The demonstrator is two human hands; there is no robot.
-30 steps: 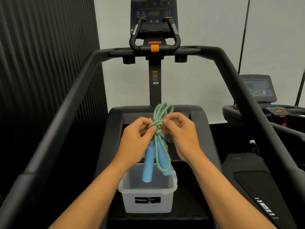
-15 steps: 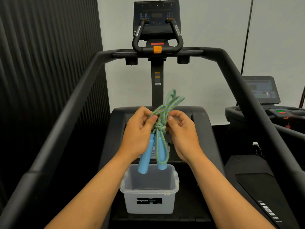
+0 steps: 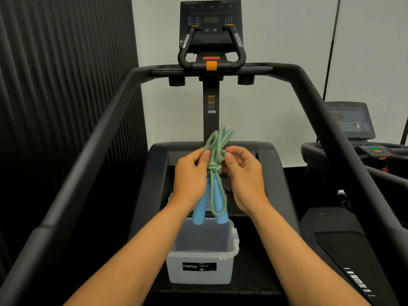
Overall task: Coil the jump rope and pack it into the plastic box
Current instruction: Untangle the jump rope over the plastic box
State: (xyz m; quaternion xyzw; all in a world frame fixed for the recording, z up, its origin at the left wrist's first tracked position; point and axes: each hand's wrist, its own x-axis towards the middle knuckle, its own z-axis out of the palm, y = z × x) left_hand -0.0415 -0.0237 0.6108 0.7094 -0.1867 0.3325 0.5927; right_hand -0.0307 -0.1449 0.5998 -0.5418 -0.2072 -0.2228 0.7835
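With green-blue braided jump rope [image 3: 215,164] coiled, knotted, pinched by left hand [image 3: 191,175] and right hand [image 3: 244,175], still need drop into near clear plastic box [image 3: 202,252].

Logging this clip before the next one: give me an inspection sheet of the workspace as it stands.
Surface: treadmill deck, black; the box stands on it.
Job's things: rope coiled and knotted, blue handles hanging above the box; box open, nothing seen inside.
Clutter: nothing seen.
Hands: left hand and right hand both pinch the rope near the knot.
Cables: thin white lead on the floor at right.
Surroundings: console ahead, ribbed dark wall left, second treadmill right.
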